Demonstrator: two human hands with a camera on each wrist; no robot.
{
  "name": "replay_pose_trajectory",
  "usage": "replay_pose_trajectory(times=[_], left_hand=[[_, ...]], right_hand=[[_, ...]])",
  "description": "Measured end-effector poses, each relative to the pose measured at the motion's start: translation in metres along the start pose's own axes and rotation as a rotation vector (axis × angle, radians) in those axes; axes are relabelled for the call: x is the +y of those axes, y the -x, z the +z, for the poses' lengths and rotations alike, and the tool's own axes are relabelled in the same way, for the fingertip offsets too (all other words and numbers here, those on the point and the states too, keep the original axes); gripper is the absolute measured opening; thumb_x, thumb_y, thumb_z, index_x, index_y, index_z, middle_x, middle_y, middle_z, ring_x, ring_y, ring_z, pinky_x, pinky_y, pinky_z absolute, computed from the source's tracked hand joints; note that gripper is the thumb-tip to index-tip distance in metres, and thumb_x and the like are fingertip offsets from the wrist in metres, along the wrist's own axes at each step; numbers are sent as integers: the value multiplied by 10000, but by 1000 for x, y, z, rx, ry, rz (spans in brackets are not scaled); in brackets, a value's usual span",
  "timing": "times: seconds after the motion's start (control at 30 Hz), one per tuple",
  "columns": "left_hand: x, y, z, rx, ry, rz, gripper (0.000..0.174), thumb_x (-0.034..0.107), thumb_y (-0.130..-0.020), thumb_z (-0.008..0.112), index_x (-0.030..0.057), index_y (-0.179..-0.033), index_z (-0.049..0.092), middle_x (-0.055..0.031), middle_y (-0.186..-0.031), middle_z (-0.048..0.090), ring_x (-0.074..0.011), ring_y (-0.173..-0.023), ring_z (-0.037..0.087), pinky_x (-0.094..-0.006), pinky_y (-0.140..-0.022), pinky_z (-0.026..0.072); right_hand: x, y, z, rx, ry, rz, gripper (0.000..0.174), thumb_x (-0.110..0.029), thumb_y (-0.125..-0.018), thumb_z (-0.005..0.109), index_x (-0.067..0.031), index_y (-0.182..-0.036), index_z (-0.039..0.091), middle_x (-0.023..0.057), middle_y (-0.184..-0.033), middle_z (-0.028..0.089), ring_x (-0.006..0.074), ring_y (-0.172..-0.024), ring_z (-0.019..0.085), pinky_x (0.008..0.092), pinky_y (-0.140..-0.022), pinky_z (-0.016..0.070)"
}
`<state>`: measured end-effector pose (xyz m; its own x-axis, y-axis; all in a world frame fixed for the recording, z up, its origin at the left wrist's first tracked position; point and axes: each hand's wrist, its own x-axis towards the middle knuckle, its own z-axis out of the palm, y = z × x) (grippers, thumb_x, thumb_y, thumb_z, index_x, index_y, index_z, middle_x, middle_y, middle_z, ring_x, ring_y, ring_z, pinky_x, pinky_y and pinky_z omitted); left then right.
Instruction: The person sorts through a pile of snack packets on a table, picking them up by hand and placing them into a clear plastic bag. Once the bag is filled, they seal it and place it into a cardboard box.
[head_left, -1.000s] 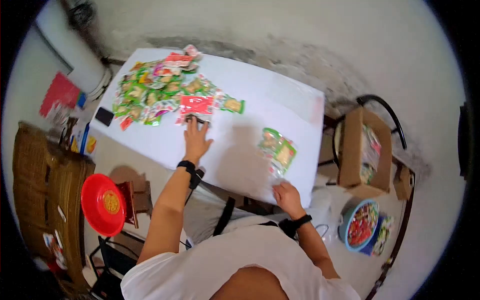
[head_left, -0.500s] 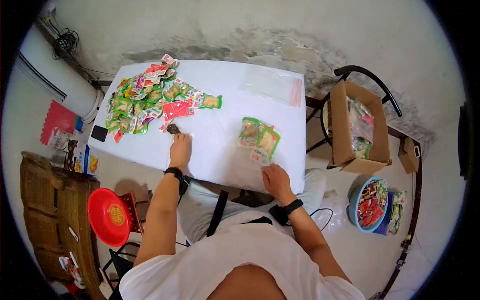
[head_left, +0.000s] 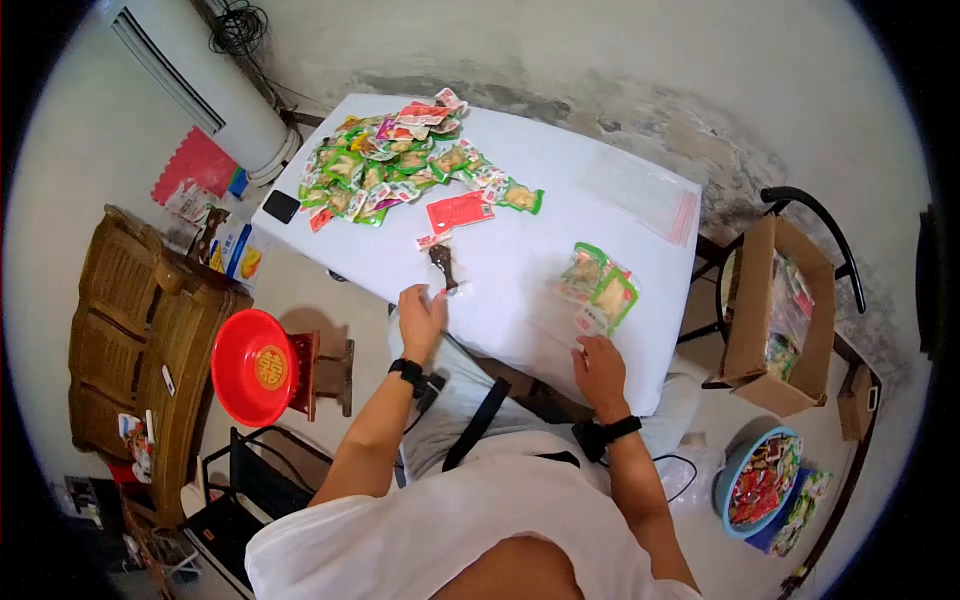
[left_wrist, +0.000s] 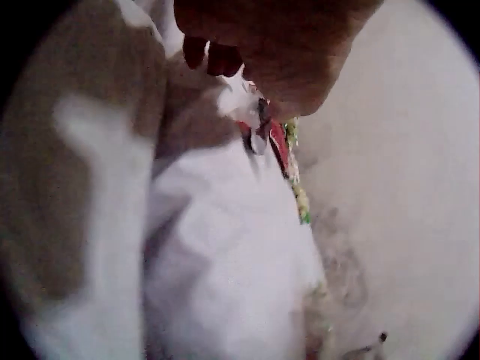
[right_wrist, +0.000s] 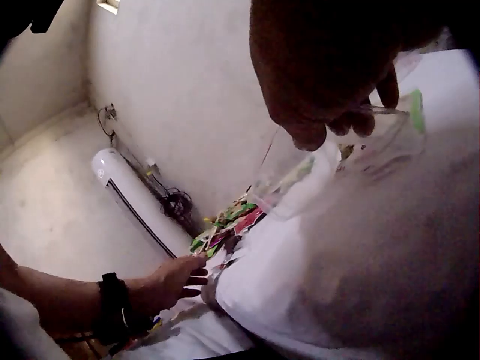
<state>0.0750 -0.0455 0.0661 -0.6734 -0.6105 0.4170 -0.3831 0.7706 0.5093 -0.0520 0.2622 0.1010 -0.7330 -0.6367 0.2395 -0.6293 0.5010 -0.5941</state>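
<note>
On the white table, a small packet with dark contents [head_left: 443, 268] lies between a red packet [head_left: 460, 212] and the near edge. My left hand [head_left: 421, 325] is beside its near end, fingers loosely extended; contact is unclear. Seen from the right wrist, that left hand [right_wrist: 169, 283] has its fingers spread apart. My right hand [head_left: 602, 378] pinches the near edge of a clear plastic bag with green-edged packets [head_left: 612, 292] in it. The right wrist view shows the right fingers curled on the clear film [right_wrist: 382, 142]. Part of the left hand [left_wrist: 277, 56] fills the top of the left wrist view.
A heap of colourful packets [head_left: 380, 165] covers the far left of the table, beside a black phone [head_left: 281, 207]. Flat clear bags [head_left: 635, 195] lie at the far right. Around the table are a red basin [head_left: 255, 367], a cardboard box [head_left: 750, 310] and a blue tub of packets [head_left: 735, 480].
The dark packet has come away from the red packet towards the near edge, and my left hand has drawn back with its fingers off the packet's middle. My right hand stays at the clear bag.
</note>
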Motion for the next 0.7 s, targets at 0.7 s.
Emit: replay_pose_trajectory(times=[0.7], left_hand=[[0,-23,20,-442,210,-469,447,280,-714,707,-29,-994,548,-228,-964,610,-376,-890,603,-403,-774,483]], right_hand=[[-8,1,3,149,33,-99,236,-103,-782,636,-71,-1010,584,100,-800,566,273,-727,567,381,-629,455]])
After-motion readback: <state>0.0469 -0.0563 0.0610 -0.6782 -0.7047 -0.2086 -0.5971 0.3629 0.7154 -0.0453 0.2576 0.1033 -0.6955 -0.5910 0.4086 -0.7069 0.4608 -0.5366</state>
